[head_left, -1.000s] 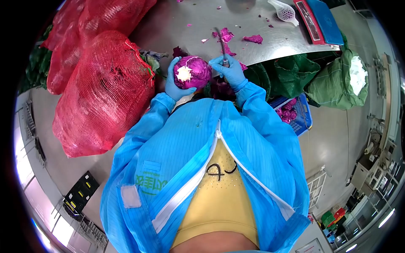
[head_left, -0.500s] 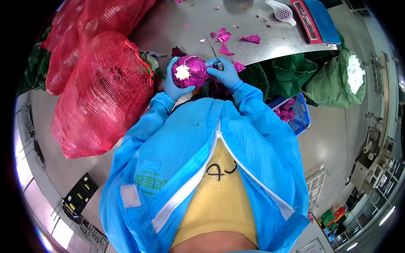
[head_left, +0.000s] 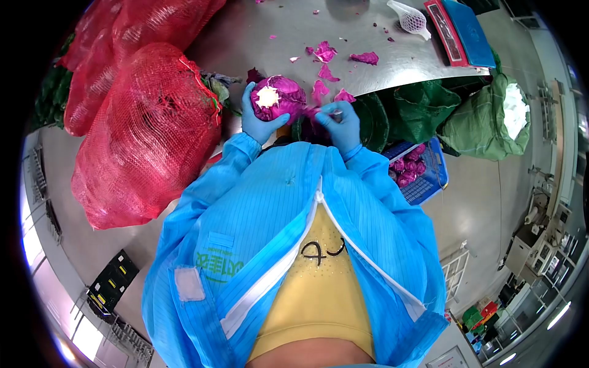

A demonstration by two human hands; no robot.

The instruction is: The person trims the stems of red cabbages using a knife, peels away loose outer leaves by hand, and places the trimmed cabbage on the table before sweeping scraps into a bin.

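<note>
A purple cabbage [head_left: 288, 97] with its pale cut stem facing up rests in my gloved left hand [head_left: 258, 118], whose fingers wrap its left and lower sides. Right of the cabbage, my gloved right hand [head_left: 342, 124] is closed in a pinch on a purple leaf piece [head_left: 311, 112] that reaches to the cabbage's side. The knife is hard to make out at my right hand. Torn purple leaves [head_left: 325, 52] lie on the metal table [head_left: 257, 37] beyond both hands.
Large red mesh sacks [head_left: 150, 135] stand at the left. To the right are green sacks [head_left: 491, 119] and a blue basket [head_left: 434, 175] holding purple cabbages. A white net [head_left: 412, 21] and a red and blue object [head_left: 467, 34] lie at the table's right end.
My right hand has moved down and right from the cabbage, with a leaf piece pulled outward. The knife blade, earlier pointing up from that hand, no longer shows clearly. My left hand still holds the cabbage.
</note>
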